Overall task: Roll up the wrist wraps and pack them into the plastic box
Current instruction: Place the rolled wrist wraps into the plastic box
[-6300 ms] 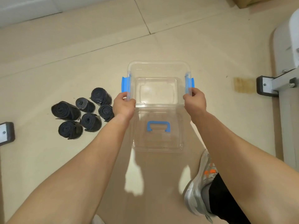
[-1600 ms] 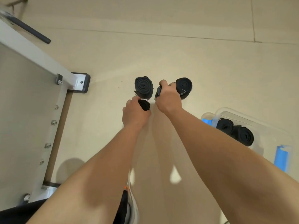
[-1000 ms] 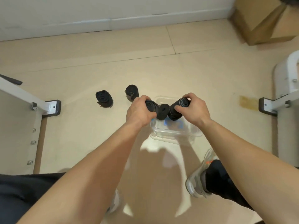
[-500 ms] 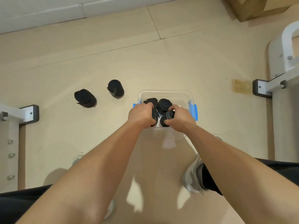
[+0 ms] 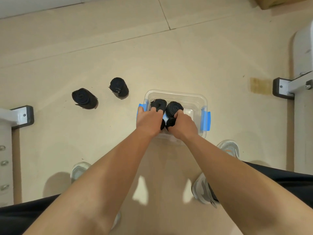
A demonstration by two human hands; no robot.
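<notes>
Both hands are down inside the plastic box (image 5: 176,93), which sits on the floor centre-frame. Left hand (image 5: 149,119) is curled over the near-left roll (image 5: 163,124); roll mostly hidden under the palm. Right hand (image 5: 183,124) is wrapped round the near-right roll (image 5: 170,122).

Two more wrist wraps stand on end at the far side of the box, touching each other: far-left roll (image 5: 158,103) and far-right roll (image 5: 174,106); fingertips of both hands touch them.

Two loose rolls on the floor left of the box, well apart from it: one nearer the box (image 5: 119,89), one farther left (image 5: 84,98). Blue latch (image 5: 206,120) sits on the box's right wall.
</notes>
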